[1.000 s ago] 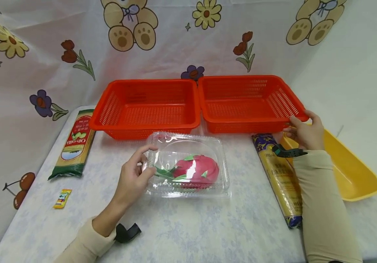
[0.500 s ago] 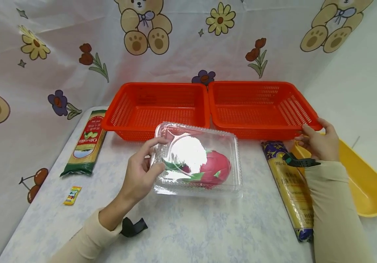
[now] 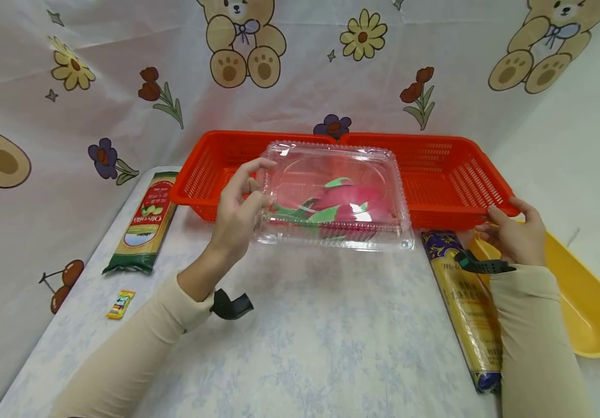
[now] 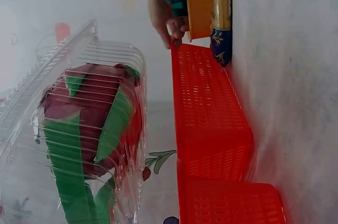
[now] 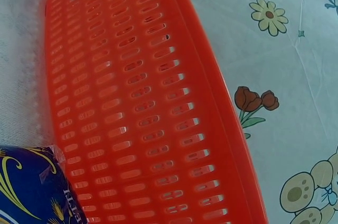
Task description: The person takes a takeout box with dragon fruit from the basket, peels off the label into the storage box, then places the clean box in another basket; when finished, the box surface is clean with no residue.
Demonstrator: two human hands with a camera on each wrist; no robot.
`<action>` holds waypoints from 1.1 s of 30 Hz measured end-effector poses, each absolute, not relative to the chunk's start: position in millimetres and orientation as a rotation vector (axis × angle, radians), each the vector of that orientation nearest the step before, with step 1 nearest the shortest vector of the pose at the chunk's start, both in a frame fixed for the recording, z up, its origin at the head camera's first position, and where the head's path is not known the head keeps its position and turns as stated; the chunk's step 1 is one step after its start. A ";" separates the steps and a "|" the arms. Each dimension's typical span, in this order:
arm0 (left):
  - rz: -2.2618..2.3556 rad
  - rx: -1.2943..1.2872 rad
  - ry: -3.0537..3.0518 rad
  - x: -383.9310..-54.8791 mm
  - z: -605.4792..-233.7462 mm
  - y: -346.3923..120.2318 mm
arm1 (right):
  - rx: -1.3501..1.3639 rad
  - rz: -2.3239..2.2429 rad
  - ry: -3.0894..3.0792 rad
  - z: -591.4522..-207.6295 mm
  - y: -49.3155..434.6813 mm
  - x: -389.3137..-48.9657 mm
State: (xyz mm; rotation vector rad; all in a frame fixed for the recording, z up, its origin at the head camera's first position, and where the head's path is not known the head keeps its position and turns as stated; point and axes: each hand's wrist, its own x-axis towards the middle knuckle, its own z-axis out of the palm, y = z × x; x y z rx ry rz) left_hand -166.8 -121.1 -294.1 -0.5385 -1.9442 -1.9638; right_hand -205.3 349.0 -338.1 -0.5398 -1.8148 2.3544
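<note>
My left hand (image 3: 237, 212) grips the left edge of a clear plastic clamshell box (image 3: 300, 168), raised off the table. Inside it lies a pink dragon fruit (image 3: 357, 203) with green leaf tips, also seen through the ribbed wall in the left wrist view. In the head view the box overlaps the fronts of two red perforated baskets, the left basket (image 3: 195, 194) and the right basket (image 3: 438, 220). My right hand (image 3: 519, 235) pinches the right basket's near right corner. The right wrist view shows this basket's slotted side (image 5: 132, 102), with no fingers in sight.
A yellow noodle packet (image 3: 464, 307) lies beside my right forearm, by a yellow basin (image 3: 592, 313). At the left are an Olivoilà packet (image 3: 145, 223) and a small yellow sachet (image 3: 121, 305). A patterned cloth (image 3: 289, 104) hangs behind the baskets.
My left hand has lifted the box with the dragon fruit up from the table and forward toward the baskets. My right hand stays at the basket corner. The head view has shifted slightly.
</note>
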 end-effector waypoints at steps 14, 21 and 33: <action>-1.912 -0.403 -2.039 -241.1 -286.7 -59.9 | -0.567 2.328 -1.825 -342.8 352.6 -206.1; -1.896 -0.357 -2.043 -260.9 -284.5 -42.3 | -0.563 2.314 -1.845 -339.8 350.7 -209.9; -1.804 -0.252 -2.149 -297.6 -296.9 2.8 | -0.550 2.298 -1.872 -341.7 351.8 -207.7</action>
